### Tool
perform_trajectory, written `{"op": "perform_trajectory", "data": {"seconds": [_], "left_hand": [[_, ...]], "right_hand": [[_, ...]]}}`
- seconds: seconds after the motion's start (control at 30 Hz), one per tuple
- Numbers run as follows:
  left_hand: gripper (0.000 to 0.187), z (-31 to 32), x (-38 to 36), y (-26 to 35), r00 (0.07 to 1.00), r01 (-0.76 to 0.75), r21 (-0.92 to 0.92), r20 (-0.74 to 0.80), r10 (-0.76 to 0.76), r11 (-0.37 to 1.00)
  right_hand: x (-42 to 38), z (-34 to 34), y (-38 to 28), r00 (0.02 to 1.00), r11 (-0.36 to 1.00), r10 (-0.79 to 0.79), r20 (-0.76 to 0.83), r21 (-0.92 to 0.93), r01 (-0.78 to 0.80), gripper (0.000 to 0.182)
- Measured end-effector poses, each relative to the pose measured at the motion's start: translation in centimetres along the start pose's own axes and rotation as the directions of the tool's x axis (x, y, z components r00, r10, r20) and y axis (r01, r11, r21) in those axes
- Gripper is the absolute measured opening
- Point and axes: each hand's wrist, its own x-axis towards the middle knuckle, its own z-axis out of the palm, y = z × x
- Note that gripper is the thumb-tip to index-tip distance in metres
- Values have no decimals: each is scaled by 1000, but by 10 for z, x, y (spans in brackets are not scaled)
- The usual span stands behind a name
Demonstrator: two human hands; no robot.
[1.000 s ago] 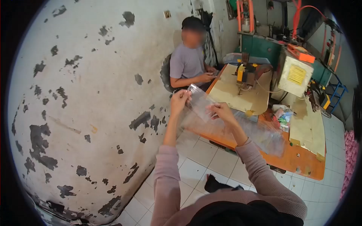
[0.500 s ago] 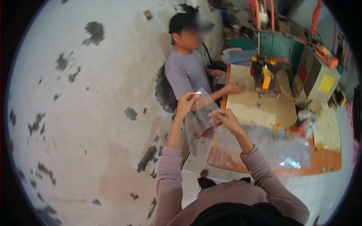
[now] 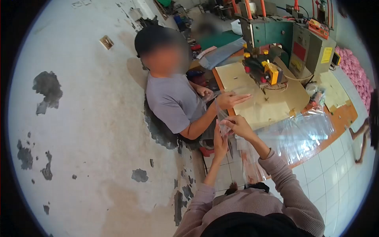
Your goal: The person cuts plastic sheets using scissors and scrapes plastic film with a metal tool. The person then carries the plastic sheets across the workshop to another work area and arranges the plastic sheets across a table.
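A clear plastic sheet (image 3: 221,113) stands up between my two hands, in front of the co-worker's forearm. My left hand (image 3: 220,141) holds its lower part, fingers pointing upward along it. On the other side my right hand (image 3: 239,127) pinches the same sheet between thumb and fingers. Just beyond, a co-worker's hand (image 3: 233,100) reaches over the board with fingers stretched out. The co-worker's other hand (image 3: 205,93) has clear plastic by it. Below and right of my right hand lie more clear plastic sheets (image 3: 290,136) on the table.
A press-like machine (image 3: 268,73) with yellow parts stands over a tan board (image 3: 284,106) on the orange table (image 3: 342,123). Behind it are green and grey cabinets (image 3: 312,51). The co-worker (image 3: 169,94) sits at the left by a peeling wall (image 3: 98,130).
My hands have come closer together, the left shifting right and down along the plastic. The view has turned, and the co-worker now faces more toward me, one hand reaching further over the board.
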Motion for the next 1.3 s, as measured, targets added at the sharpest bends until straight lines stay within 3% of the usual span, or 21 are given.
{"op": "perform_trajectory", "data": {"seconds": [0.03,0.13,0.23,0.33,0.43,0.57,0.6,0.7,0.8,0.9,1.03,1.13,1.23,1.3], "left_hand": [[52,-3,1,-11,1000,-4,86,-16,5,996],[45,-9,-5,-32,995,30,121,-98,-19,992],[43,-19,-7,-42,982,180,111,-74,-172,977],[41,-25,-6,-42,988,137,114,-92,-126,984],[39,-23,-7,-40,977,203,52,-81,-198,978],[40,-11,-2,-15,957,239,-227,-107,-268,944],[37,-10,-8,-28,970,210,-125,-93,-223,970],[36,-7,-18,-27,961,246,-176,-87,-264,953],[41,-6,-26,-37,930,220,-149,-266,-253,964],[47,-22,-50,-55,935,346,-76,-60,-351,935],[48,-18,-39,-52,949,289,-300,-38,-314,909],[47,-7,-23,-61,863,405,-285,-194,-466,869],[48,-6,-9,-44,895,312,-280,-235,-379,908],[47,-9,-11,-67,885,377,-49,-276,-376,925]], "right_hand": [[-2,3,-7,999,999,38,9,29,-38,24],[3,15,-8,996,997,82,45,-1,-82,25],[9,27,3,997,994,69,45,-83,-65,25],[8,32,2,999,997,25,19,-71,-24,24],[0,34,0,999,994,45,15,-96,-43,24],[-9,31,-1,999,997,-25,-39,-70,22,23],[-12,30,2,999,996,-16,-41,-92,12,25],[-20,32,19,1000,985,22,-5,-174,-22,23],[-32,44,24,995,983,99,32,-160,-92,26],[-47,51,32,986,992,91,139,-95,-78,27],[-70,56,26,973,987,142,182,-107,-124,27],[-86,58,30,962,981,180,206,-115,-159,27],[-98,59,40,951,976,210,225,-104,-191,28],[-105,62,48,959,975,217,185,-96,-202,28]]}}
